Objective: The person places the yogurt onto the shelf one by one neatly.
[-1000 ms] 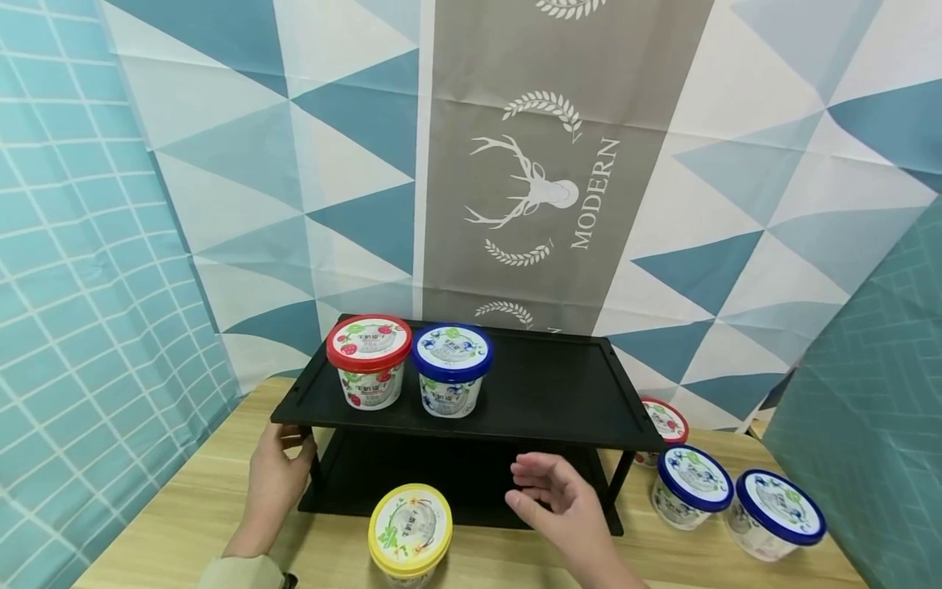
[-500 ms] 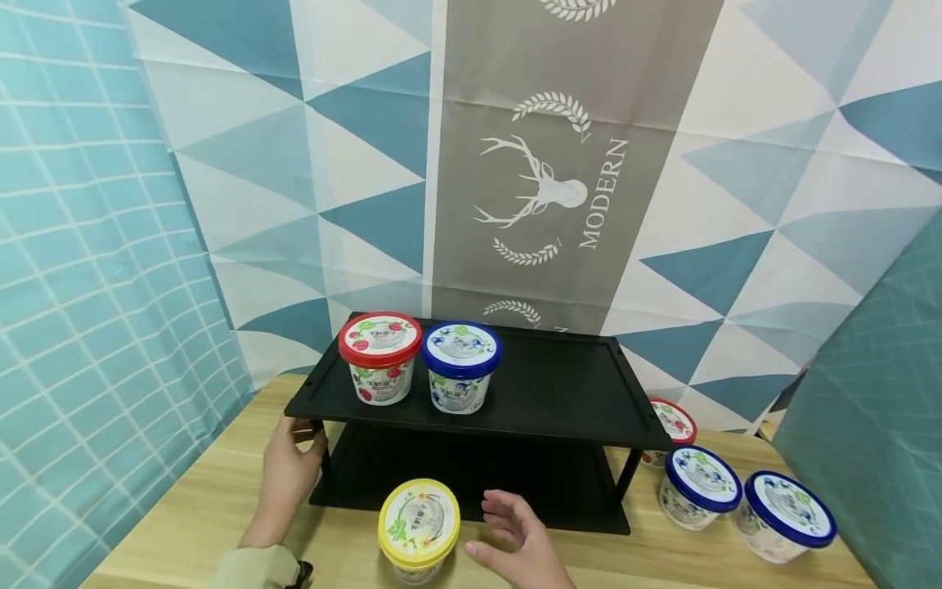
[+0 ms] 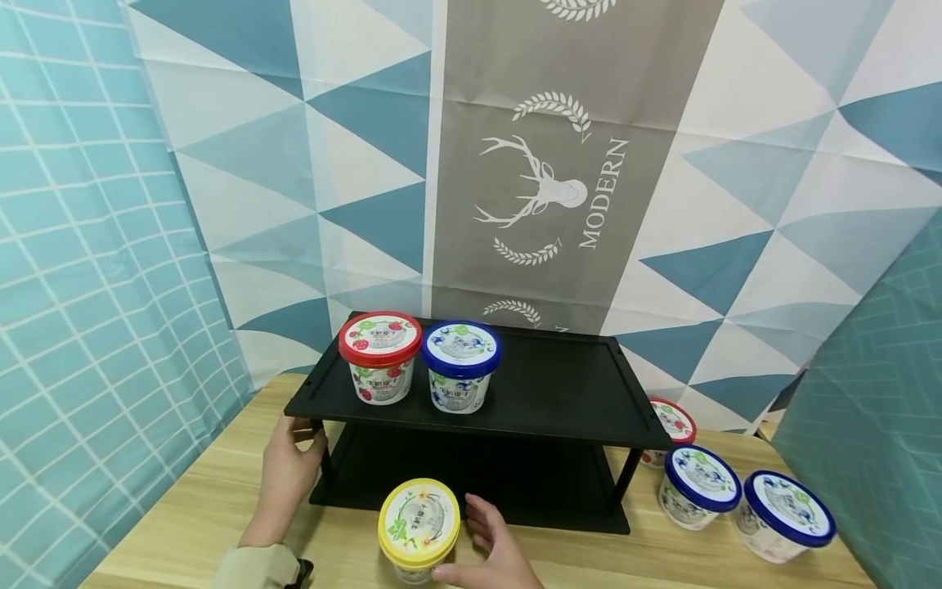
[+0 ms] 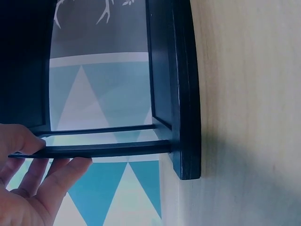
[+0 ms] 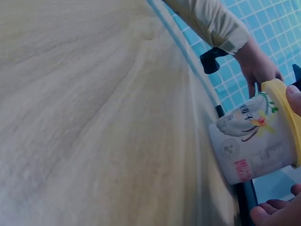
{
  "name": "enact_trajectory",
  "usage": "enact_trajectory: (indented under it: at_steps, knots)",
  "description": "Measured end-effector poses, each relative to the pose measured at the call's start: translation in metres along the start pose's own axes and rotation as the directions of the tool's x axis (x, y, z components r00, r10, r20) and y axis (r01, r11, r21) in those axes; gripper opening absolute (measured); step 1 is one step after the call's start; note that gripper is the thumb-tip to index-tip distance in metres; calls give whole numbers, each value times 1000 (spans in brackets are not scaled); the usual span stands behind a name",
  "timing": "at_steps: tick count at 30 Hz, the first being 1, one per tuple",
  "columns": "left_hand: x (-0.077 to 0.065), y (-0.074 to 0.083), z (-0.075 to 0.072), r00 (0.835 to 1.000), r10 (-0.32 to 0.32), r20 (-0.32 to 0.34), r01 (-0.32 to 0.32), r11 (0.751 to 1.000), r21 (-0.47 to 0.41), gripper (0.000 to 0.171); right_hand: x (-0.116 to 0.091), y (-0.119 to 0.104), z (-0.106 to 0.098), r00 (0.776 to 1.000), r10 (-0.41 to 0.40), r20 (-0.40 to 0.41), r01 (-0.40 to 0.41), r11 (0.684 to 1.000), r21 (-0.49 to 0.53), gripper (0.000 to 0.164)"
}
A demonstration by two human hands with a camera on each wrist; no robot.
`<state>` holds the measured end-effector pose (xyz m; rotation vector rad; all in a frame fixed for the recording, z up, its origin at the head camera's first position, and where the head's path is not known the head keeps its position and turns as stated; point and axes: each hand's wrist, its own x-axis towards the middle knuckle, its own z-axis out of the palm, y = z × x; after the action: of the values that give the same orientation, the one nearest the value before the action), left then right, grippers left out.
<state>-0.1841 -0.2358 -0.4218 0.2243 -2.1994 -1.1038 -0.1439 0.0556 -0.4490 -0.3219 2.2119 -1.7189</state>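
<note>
A two-tier black shelf stands on the wooden table. My left hand grips its front left corner; in the left wrist view, thumb and fingers hold the post near the upper tier. In front of the shelf, a tub with a yellow lid stands upright on the table. My right hand is at its right side, thumb near the front and fingers beyond, spread around it. The right wrist view shows the tub's printed side, the thumb by the lid and the fingers apart from the wall.
On the upper tier, a red-lidded tub stands left of a blue-lidded tub. Right of the shelf are another red-lidded tub and two blue-lidded ones. A patterned curtain hangs behind.
My right hand has moved left and toward me, from in front of the lower tier to beside the yellow-lidded tub. My left hand keeps its hold on the shelf.
</note>
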Motion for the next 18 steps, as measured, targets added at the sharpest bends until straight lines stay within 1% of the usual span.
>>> enact_trajectory:
  at_steps: [7,12,16,18]
  knots:
    - [0,-1,0,1000,2,1,-2,1000,-10,33,6,3,13,1000,25,14,-25,999,-42,98]
    - [0,1,0,1000,-16,14,16,1000,-6,34,9,7,21,999,32,27,-31,999,-22,100]
    - [0,2,-2,999,-31,25,31,1000,-3,34,11,7,26,998,67,19,-66,997,-42,103]
    - [0,2,-2,999,-35,29,36,999,-2,35,12,7,28,997,72,10,-71,996,-46,102]
